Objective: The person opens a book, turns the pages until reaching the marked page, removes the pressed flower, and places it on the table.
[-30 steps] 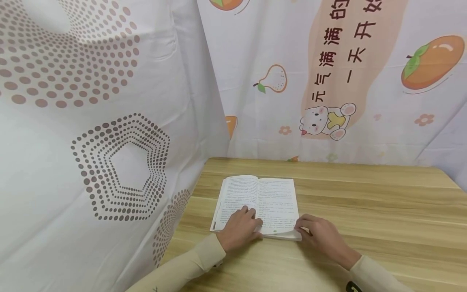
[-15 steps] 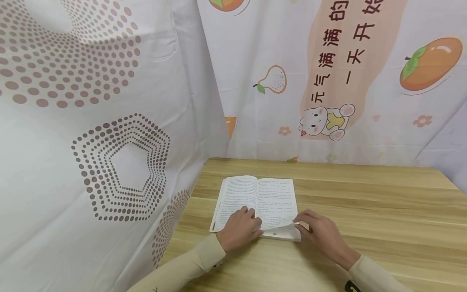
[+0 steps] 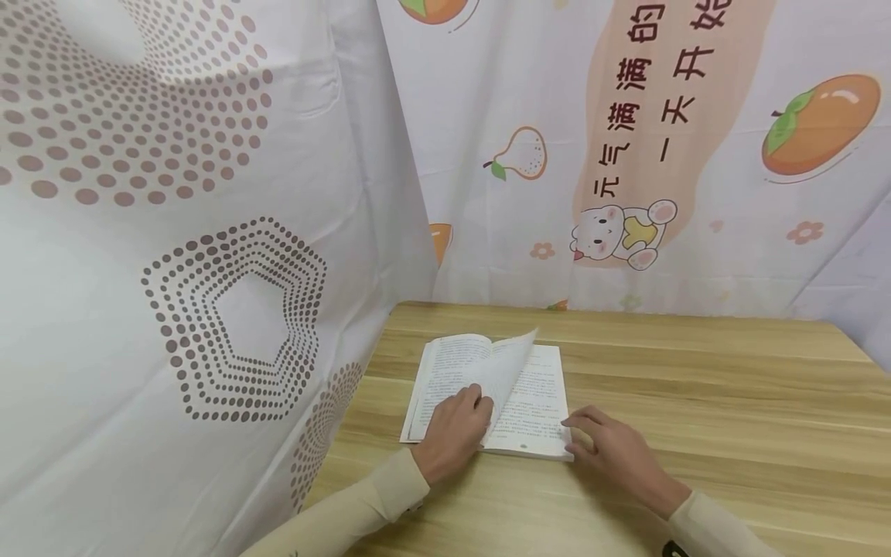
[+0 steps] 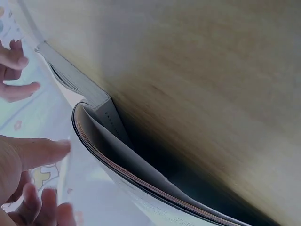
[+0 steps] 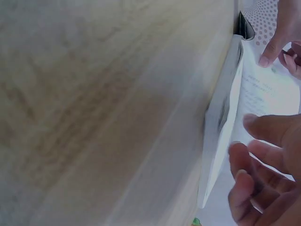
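An open book (image 3: pixel 537 402) with printed text lies on the wooden table. One page (image 3: pixel 506 370) stands raised, leaning left of the middle, its far corner highest. My left hand (image 3: pixel 454 429) is at the near end of that page, over the left half of the book. In the left wrist view, its thumb (image 4: pixel 47 151) and fingers are spread apart beside the book's bent left pages (image 4: pixel 141 181). My right hand (image 3: pixel 616 452) is at the near right corner. The right wrist view shows its thumb (image 5: pixel 270 128) apart from loosely bent fingers, with no page between them.
Wooden table (image 3: pixel 696 387) surrounds the book. A white curtain with dotted patterns (image 3: pixel 237 325) hangs along the left side. Behind the table's far edge hangs another curtain (image 3: pixel 501 255) with printed fruit, lettering and a cartoon bear.
The right hand lifted the near right corner of a page, then let it go. The page has swung up and left to the left hand, which shifted slightly left.
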`<state>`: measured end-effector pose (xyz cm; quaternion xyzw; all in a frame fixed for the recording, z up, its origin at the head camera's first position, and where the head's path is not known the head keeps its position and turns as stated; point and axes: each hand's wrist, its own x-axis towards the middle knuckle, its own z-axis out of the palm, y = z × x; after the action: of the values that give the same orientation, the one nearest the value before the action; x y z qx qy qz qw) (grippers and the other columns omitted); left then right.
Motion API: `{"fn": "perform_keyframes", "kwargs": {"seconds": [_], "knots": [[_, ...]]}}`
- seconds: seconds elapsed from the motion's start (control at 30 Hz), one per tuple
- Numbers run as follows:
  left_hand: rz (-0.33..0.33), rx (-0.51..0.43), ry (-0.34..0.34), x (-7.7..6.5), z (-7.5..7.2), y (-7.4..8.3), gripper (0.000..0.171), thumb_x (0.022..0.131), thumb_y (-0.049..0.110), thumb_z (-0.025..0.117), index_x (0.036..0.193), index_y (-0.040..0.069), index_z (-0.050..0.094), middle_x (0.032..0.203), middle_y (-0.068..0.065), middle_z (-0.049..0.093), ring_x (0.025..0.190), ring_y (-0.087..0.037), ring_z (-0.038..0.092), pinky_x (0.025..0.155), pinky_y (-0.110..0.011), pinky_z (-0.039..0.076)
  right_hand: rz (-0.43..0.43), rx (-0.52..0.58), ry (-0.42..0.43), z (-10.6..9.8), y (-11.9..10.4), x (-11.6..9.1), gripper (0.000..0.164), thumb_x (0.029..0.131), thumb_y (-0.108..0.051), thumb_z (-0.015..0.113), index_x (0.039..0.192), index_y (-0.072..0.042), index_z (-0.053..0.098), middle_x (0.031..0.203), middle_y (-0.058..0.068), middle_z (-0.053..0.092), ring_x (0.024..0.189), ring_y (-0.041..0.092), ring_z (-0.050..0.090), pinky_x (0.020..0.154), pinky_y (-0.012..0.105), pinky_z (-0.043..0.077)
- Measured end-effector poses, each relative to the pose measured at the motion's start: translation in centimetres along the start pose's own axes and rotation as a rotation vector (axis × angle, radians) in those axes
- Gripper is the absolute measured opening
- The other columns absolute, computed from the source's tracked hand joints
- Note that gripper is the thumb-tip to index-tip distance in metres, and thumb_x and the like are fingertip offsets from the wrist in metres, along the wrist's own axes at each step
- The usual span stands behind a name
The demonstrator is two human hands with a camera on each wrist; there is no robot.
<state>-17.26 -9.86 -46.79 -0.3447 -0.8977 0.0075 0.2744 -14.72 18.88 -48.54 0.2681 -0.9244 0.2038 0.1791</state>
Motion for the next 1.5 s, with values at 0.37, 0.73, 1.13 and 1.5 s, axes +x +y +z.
{"fn": "perform_keyframes", "kwargs": {"seconds": [0.37, 0.73, 1.13, 1.5], "knots": [[0.086, 0.005, -0.055, -0.3, 0.7, 0.0, 0.010, 0.083, 0.009, 0.070, 0.079, 0.017, 0.072, 0.087, 0.002, 0.063, 0.078, -0.014, 0.048, 0.060, -0.023, 0.039, -0.063, -0.037, -0.100, 0.4, 0.2, -0.6, 0.018, 0.074, -0.025, 0.080, 0.089, -0.019, 0.074, 0.099, -0.008, 0.063, 0.073, -0.001, 0.056, 0.057, 0.023, 0.047], [0.031, -0.093, -0.206, -0.3, 0.5, 0.3, 0.008, 0.089, 0.021, 0.066, 0.094, 0.023, 0.073, 0.086, 0.002, 0.063, 0.071, -0.013, 0.045, 0.058, -0.021, 0.038, -0.214, -0.100, -0.026, 0.1, 0.1, 0.1, 0.011, 0.075, -0.011, 0.079, 0.085, -0.014, 0.073, 0.091, -0.008, 0.067, 0.069, 0.004, 0.062, 0.053, 0.021, 0.048], [0.026, -0.084, -0.281, -0.1, 0.4, 0.5, 0.037, 0.075, 0.059, 0.067, 0.093, 0.027, 0.073, 0.080, 0.005, 0.056, 0.067, -0.012, 0.039, 0.056, -0.022, 0.032, -0.189, -0.023, 0.031, -0.1, 0.1, 0.2, 0.017, 0.070, -0.008, 0.080, 0.079, -0.020, 0.073, 0.085, -0.014, 0.066, 0.074, 0.001, 0.063, 0.055, 0.022, 0.049], [0.017, -0.095, -0.293, 0.0, 0.5, 0.5, 0.036, 0.079, 0.060, 0.063, 0.091, 0.027, 0.074, 0.076, 0.006, 0.053, 0.065, -0.012, 0.037, 0.053, -0.022, 0.029, -0.115, 0.049, 0.064, -0.4, 0.0, 0.5, 0.012, 0.074, -0.019, 0.081, 0.082, -0.023, 0.074, 0.088, -0.016, 0.068, 0.069, -0.006, 0.057, 0.056, 0.019, 0.045]]}}
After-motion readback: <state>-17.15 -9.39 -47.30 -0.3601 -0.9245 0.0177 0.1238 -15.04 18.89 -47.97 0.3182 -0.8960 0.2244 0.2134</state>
